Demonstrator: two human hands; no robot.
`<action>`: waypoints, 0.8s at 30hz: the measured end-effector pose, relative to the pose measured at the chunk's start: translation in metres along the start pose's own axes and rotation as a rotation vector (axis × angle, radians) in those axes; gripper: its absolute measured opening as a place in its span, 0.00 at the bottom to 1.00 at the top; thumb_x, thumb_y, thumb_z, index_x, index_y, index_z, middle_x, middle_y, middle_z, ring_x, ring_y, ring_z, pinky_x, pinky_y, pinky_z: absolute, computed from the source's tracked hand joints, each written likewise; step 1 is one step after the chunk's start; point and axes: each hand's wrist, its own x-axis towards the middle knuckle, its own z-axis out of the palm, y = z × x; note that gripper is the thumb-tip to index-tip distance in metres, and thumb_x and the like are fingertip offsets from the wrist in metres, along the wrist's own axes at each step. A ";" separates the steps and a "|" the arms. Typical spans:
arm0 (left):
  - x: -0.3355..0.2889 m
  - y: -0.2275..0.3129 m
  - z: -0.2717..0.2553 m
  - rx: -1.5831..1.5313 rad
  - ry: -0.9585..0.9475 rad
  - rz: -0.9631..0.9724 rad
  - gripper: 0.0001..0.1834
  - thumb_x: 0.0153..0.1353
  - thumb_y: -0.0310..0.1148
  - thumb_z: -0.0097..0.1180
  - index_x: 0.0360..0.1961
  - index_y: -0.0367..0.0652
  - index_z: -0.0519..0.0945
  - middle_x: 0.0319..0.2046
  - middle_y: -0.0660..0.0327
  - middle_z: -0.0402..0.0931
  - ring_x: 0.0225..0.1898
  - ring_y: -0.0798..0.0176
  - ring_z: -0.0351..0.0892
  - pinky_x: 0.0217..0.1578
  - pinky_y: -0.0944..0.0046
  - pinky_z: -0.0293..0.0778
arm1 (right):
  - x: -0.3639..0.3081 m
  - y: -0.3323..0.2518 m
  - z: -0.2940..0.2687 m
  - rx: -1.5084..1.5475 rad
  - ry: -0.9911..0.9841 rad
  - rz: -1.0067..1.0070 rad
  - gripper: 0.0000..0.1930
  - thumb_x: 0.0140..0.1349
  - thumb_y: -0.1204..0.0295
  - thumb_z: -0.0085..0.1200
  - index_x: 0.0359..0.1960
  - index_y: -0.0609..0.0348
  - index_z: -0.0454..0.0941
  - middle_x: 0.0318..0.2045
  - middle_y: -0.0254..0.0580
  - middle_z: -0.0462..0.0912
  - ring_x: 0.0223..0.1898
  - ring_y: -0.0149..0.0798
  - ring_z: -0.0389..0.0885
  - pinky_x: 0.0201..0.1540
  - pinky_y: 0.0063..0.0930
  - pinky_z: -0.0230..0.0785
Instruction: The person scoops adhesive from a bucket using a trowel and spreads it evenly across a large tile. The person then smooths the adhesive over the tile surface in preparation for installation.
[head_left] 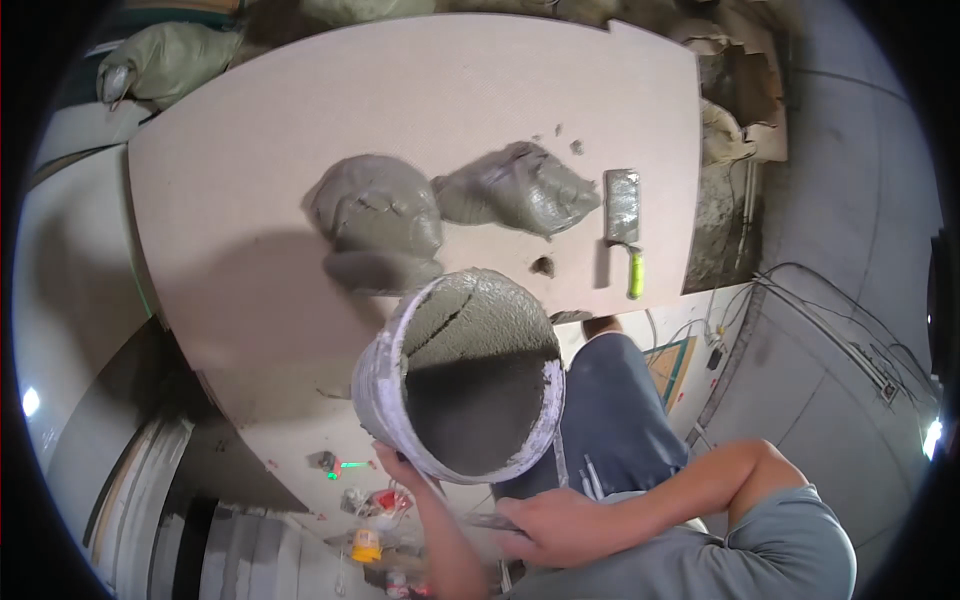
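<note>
A white bucket (pixel 375 375) smeared with grey mortar is tilted in front of me, its mouth turned up toward my view. Wet grey mortar (pixel 480 410) lies inside and coats its wall. My left hand (pixel 397 466) grips the bucket low on its left side; part of that hand is hidden behind it. Closed in front of my body, my right hand (pixel 555 527) appears to hold the bucket's handle (pixel 562 465), though its grip is partly blurred. Beyond the bucket, two mortar heaps (pixel 375 215) (pixel 525 190) rest on a large pale board (pixel 250 130).
A trowel (pixel 622 205) with a lime-green grip lies right of the heaps, near small mortar lumps (pixel 542 266). Cables (pixel 830 330) run over the grey floor at right. A sack (pixel 170 62) sits at far left. Panels (pixel 140 480) stand at lower left.
</note>
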 end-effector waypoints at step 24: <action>-0.186 -0.225 0.259 1.432 -0.750 0.279 0.18 0.67 0.43 0.54 0.42 0.36 0.81 0.42 0.43 0.81 0.48 0.38 0.79 0.50 0.48 0.74 | -0.330 0.546 -0.300 1.081 1.304 0.318 0.15 0.65 0.66 0.52 0.20 0.47 0.65 0.13 0.23 0.58 0.12 0.25 0.57 0.16 0.25 0.54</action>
